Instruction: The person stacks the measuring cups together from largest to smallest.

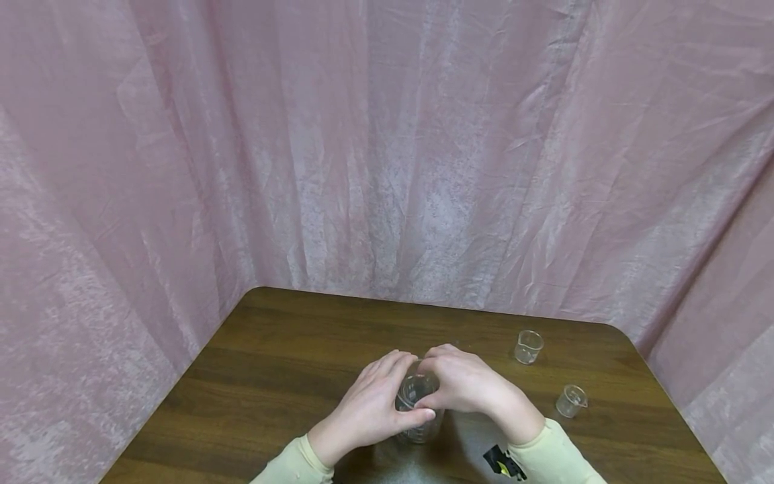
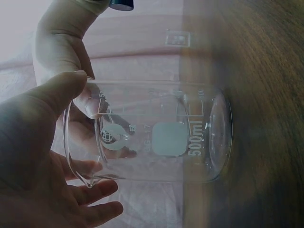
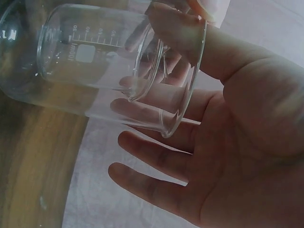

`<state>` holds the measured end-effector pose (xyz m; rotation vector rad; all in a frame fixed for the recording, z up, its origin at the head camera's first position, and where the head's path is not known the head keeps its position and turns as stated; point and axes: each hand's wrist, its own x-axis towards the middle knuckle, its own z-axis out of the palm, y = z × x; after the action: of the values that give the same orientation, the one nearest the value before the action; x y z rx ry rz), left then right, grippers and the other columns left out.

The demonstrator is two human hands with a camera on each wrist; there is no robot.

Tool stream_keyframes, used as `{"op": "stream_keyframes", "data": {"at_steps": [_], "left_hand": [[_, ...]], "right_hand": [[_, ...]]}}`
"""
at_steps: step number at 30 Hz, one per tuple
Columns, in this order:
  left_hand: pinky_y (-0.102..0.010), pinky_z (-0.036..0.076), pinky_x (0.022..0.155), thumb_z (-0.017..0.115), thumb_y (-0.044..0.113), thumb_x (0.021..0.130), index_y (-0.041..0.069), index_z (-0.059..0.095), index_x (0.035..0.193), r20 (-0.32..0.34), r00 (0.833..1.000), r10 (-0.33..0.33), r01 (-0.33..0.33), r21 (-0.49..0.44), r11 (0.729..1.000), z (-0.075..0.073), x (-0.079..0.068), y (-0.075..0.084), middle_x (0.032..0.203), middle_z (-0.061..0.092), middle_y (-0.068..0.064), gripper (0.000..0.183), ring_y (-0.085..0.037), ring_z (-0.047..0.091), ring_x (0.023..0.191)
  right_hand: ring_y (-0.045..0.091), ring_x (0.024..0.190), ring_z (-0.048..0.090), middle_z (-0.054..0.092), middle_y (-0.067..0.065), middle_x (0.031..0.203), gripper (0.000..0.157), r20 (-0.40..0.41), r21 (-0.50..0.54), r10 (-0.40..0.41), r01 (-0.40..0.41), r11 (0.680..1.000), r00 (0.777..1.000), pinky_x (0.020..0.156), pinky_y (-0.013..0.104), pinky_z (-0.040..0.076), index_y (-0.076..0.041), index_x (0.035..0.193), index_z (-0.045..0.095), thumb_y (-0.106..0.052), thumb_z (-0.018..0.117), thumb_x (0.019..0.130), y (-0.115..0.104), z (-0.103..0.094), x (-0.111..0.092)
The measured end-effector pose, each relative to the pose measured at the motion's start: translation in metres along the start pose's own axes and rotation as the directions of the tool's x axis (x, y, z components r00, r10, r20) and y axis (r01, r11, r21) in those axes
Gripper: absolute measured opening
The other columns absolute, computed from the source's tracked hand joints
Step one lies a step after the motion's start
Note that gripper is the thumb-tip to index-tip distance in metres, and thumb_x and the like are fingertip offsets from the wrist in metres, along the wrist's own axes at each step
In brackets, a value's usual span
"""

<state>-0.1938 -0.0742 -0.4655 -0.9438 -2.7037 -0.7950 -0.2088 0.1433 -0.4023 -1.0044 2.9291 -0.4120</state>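
Observation:
A large clear glass beaker [image 1: 418, 433], marked 500ml in the left wrist view, stands on the wooden table between both hands. My left hand [image 1: 376, 405] holds it around the rim, thumb on the near side and fingers spread along the far side. Inside it sits a smaller glass beaker [image 3: 95, 52] with its own printed scale. From above, my right hand [image 1: 468, 383] reaches in at the mouth. Its thumb and foremost fingers pinch the smaller beaker near the rim, while the other fingers extend outside, as the right wrist view shows. Glass reflections partly blur the contact.
Two small glass beakers stand to the right, one farther back [image 1: 529, 347] and one nearer [image 1: 571, 401]. The brown wooden table [image 1: 272, 349] has rounded far corners. Pink curtains [image 1: 387, 168] hang behind it and at both sides.

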Motion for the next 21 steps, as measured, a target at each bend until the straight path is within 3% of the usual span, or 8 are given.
{"op": "stream_keyframes", "data": {"at_steps": [10, 21], "left_hand": [[-0.058, 0.041, 0.123, 0.073, 0.067, 0.097, 0.01, 0.054, 0.156, 0.005, 1.0, -0.002, 0.002, 0.021, 1.0, 0.0, 0.0, 0.001, 0.156, 0.057, -0.007, 0.084, -0.03, 0.052, 0.148], [-0.057, 0.042, 0.122, 0.076, 0.065, 0.096, 0.012, 0.055, 0.155, -0.007, 1.0, 0.01, -0.009, 0.028, 1.0, 0.0, 0.0, 0.0, 0.154, 0.058, -0.006, 0.082, -0.029, 0.053, 0.146]], "right_hand": [[0.02, 0.105, 0.066, 0.071, -0.006, 0.105, 0.035, 0.033, -0.014, -0.016, 0.016, 1.0, 0.999, 0.081, 0.042, 0.06, -0.015, 0.099, 0.08, -0.036, 0.098, 0.076, -0.003, 0.002, 0.006], [0.022, 0.1, 0.065, 0.067, -0.005, 0.099, 0.035, 0.074, -0.064, -0.016, 0.021, 0.998, 0.997, 0.082, 0.042, 0.06, -0.015, 0.096, 0.082, -0.036, 0.097, 0.073, -0.004, 0.004, 0.011]]}}
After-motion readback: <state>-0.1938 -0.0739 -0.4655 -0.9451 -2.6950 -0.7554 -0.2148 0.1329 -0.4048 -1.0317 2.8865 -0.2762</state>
